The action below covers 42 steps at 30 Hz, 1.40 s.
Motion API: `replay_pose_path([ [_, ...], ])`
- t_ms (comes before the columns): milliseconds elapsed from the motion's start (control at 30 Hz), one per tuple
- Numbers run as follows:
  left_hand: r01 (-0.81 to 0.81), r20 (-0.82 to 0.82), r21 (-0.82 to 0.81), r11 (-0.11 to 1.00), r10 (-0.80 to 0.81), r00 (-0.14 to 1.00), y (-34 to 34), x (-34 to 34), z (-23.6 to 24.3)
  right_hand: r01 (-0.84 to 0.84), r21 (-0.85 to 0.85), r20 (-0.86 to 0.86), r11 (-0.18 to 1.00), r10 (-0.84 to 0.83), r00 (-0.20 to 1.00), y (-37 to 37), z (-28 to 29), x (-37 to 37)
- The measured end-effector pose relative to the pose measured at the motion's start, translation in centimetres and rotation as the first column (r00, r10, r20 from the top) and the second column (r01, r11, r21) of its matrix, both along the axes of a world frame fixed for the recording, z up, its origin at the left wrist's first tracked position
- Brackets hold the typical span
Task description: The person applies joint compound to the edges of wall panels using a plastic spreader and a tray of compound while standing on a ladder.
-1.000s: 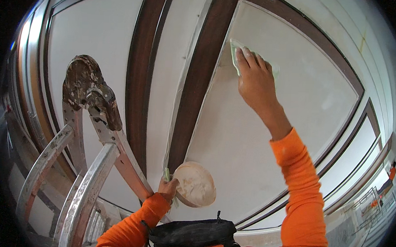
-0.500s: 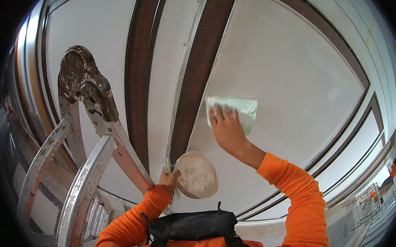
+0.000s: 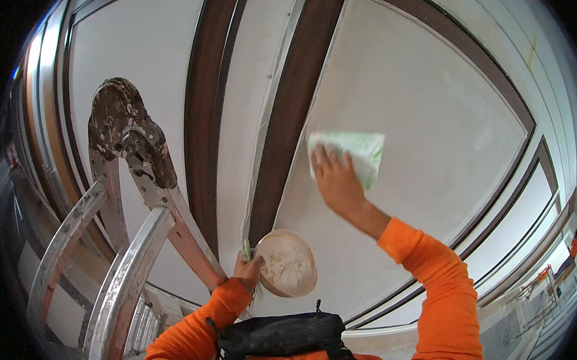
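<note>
My right hand (image 3: 340,181) is raised with its fingers laid over a thin rectangular white-and-green sheet (image 3: 369,151), which lies against or close to the broad white panel (image 3: 427,102); the thumb side is hidden. Lower down, my left hand (image 3: 248,270) grips a round, pale bowl (image 3: 287,263) by its left rim. White paste is smeared inside the bowl. A narrow light-green strip (image 3: 247,248) sticks up by the fingers of that same hand, seen edge-on. The bowl sits below the panel, left of my right forearm.
Close on my left stands a metal folding ladder (image 3: 130,263) with a paint-spattered dark hinge cap (image 3: 125,124). Dark brown wooden beams (image 3: 291,109) run between the white panels. A black bag (image 3: 282,334) is at my chest. Far right, a person (image 3: 574,247) is near metal frames.
My right hand and the sheet shift slightly right in the picture. The bowl, ladder hinge and left hand appear a little lower, as the whole view has moved slightly.
</note>
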<state>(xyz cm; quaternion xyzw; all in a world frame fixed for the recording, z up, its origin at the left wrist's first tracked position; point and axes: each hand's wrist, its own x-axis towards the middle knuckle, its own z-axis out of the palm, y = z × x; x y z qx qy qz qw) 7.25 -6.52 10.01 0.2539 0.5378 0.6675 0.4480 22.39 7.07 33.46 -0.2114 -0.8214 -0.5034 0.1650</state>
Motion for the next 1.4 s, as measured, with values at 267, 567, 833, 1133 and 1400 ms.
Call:
replay_pose_path([
  [267, -0.003, -0.053, -0.027, 1.0, 0.002, 0.999, 0.3, -1.0, -0.6, -0.202, 0.233, -0.331, 0.951, 0.273, 0.903, -0.4, 14.8, -1.2],
  [567, -0.026, 0.02, 0.041, 0.999, 0.025, 0.999, -0.1, -0.1, 0.3, -0.123, 0.199, -0.329, 0.972, 0.184, 0.926, 1.7, 15.5, -2.6],
  [833, 0.041, 0.0, -0.01, 0.999, -0.041, 0.999, 0.1, -0.4, -0.4, 0.003, -0.152, -0.101, 0.988, -0.018, 0.995, -1.5, -3.8, -1.3],
  [1133, 0.001, -0.055, -0.153, 0.988, -0.009, 0.998, -0.1, -1.0, -0.8, -0.587, -0.809, -0.552, 0.028, -0.379, 0.743, -3.2, -5.7, 5.9],
  [1400, -0.265, 0.047, 0.084, 0.96, 0.262, 0.964, 0.5, -1.9, -0.1, -0.763, -0.255, -0.254, -0.594, -0.72, 0.645, -1.9, -12.4, 14.3],
])
